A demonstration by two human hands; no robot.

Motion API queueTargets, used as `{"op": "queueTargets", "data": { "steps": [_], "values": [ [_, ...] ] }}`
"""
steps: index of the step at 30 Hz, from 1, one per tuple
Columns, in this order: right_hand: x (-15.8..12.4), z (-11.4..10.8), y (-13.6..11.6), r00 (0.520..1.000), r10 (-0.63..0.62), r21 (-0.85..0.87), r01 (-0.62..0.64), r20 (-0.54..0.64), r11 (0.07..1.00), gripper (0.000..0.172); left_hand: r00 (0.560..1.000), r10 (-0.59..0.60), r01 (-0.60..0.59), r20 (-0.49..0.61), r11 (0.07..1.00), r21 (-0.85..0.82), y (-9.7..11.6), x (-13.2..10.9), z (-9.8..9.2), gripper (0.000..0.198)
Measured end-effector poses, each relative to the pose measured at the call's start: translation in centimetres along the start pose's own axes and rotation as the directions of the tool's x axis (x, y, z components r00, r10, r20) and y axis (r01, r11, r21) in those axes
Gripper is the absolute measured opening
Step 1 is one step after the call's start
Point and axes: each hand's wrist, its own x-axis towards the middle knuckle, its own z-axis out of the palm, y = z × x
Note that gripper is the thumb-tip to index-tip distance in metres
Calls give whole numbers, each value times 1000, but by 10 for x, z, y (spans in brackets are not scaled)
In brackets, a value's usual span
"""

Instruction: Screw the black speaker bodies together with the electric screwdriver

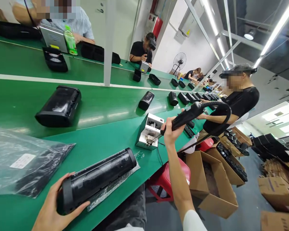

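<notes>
My left hand [53, 206] grips the near end of a long black cylindrical speaker housing [96, 178] that lies on a clear plastic bag on the green bench [96, 141]. My right hand [170, 130] is raised and closed around the handle of a black electric screwdriver [191, 114], its tip pointing down into a small white box-shaped dispenser [149, 131] on the bench. A black cable loops from the tool's rear.
A plastic bag with black parts [21, 160] lies at the left. Black housings [59, 106] ride the green conveyor. Another person in a black shirt [233, 106] stands at the right. Open cardboard boxes [214, 179] and a red stool [163, 179] sit on the floor.
</notes>
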Motion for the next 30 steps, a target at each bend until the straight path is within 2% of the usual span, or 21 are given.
{"op": "queueTargets", "data": {
  "steps": [3,6,9,13,16,20,25,30],
  "values": [
    [-11,8,13,998,48,-7,-47,36,999,48,1000,18,-18,-1,999,27,-3,1,0,107],
    [-21,7,14,990,108,18,-110,90,994,48,999,54,-54,1,997,57,-3,1,-1,112],
    [-34,-4,1,965,195,58,-208,176,976,49,994,106,-106,14,992,70,-1,0,-3,113],
    [-56,-19,-36,938,275,161,-311,213,937,44,992,120,-124,44,989,86,3,-1,-4,111],
    [-70,-21,-69,955,194,247,-249,225,936,27,990,123,-129,69,987,94,1,0,-7,112],
    [-77,-9,-95,963,45,319,-132,266,939,39,982,157,-169,105,979,118,-14,4,-11,112],
    [-78,1,-92,958,23,343,-125,287,931,22,977,203,-209,58,971,112,-23,7,-9,117],
    [-77,2,-87,961,49,320,-139,274,937,24,975,219,-222,39,968,114,-21,6,-7,115]
  ]
}}
